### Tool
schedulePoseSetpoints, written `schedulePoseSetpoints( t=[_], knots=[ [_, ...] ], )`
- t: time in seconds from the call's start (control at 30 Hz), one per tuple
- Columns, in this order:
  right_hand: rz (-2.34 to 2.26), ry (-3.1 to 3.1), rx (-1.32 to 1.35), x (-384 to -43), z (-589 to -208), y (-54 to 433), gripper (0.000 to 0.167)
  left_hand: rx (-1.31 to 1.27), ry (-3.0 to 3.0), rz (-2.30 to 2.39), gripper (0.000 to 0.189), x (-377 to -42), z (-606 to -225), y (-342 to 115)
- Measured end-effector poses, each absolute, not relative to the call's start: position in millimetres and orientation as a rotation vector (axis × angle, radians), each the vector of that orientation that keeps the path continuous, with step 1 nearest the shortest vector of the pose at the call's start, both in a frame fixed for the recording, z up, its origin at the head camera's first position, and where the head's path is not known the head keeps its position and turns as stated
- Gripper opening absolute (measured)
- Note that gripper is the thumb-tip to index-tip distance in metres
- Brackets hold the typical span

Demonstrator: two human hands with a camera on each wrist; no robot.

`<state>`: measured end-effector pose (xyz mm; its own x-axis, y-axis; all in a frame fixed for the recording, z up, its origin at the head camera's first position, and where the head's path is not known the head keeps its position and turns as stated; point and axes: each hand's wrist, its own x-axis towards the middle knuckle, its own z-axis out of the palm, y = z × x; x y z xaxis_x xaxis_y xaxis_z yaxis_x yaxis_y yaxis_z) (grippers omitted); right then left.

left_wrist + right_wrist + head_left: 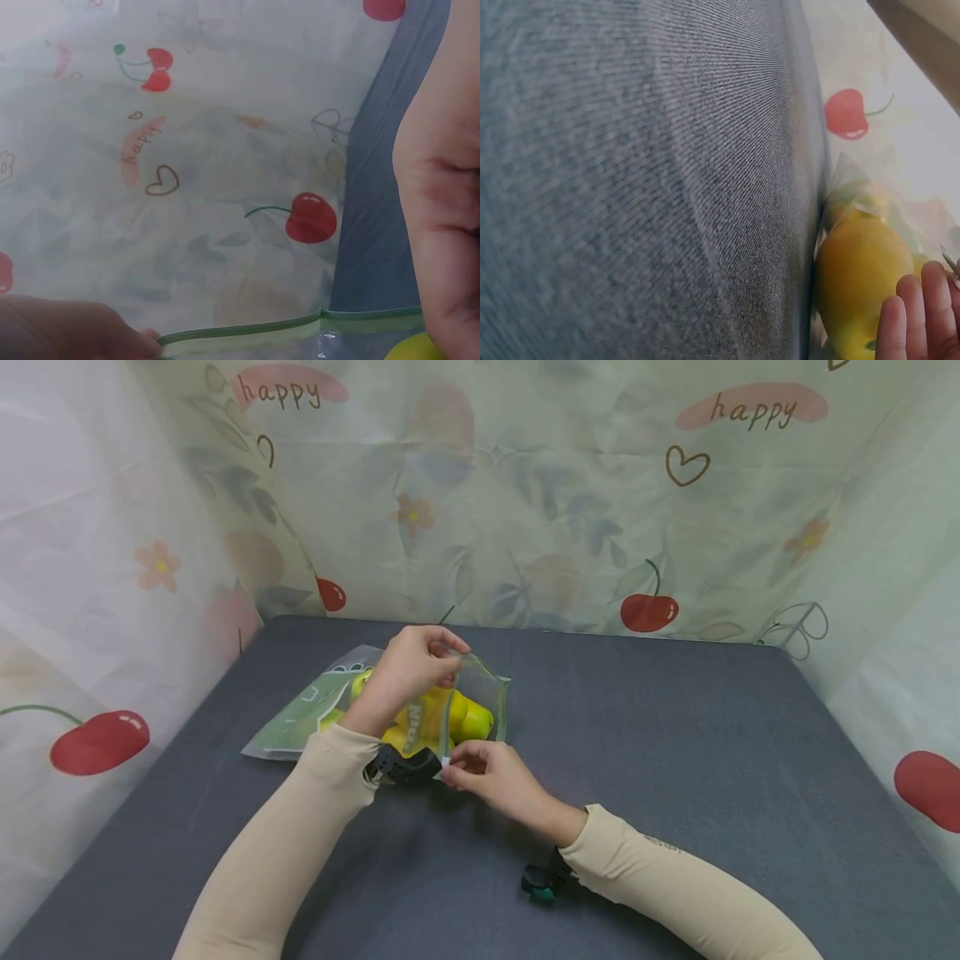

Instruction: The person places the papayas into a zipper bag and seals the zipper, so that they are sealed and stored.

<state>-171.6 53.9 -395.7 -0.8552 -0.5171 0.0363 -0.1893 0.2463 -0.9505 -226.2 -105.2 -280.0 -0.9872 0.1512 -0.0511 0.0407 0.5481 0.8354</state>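
A see-through zip bag (288, 727) with green print lies on its side, its mouth facing right and spread apart. Several yellow fruits (474, 722) are inside, some tinged green. At the far side of the mouth, my left hand (412, 667) pinches the rim. My right hand (501, 778) holds the near corner between thumb and fingers, beside a small white piece (446, 762). In the left wrist view the green zip strip (247, 330) runs between both hands. One large yellow fruit (861, 274) shows beside my right fingers in the right wrist view.
The bag rests on a dark grey cloth-covered table (675, 735). A patterned curtain (525, 510) with cherries and lettering stands behind it and along both sides. Black wrist devices (405, 766) are strapped on both wrists.
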Motion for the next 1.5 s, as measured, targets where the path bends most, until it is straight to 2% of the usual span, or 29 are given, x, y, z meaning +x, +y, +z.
schedulePoseSetpoints(
  t=[0.47, 0.87, 1.5],
  knots=[
    [-1.564, 2.347, -0.680, -171, -394, 55, 0.021, 0.170, 2.650, 1.443, 0.016, -225, -273, -114],
    [-1.562, 2.362, -0.686, -170, -393, 56, 0.018, 0.188, 2.743, 1.407, 0.020, -211, -263, -140],
    [-1.536, 2.416, -0.706, -171, -391, 55, 0.015, 0.316, 2.510, 1.488, 0.022, -165, -301, -153]
  ],
)
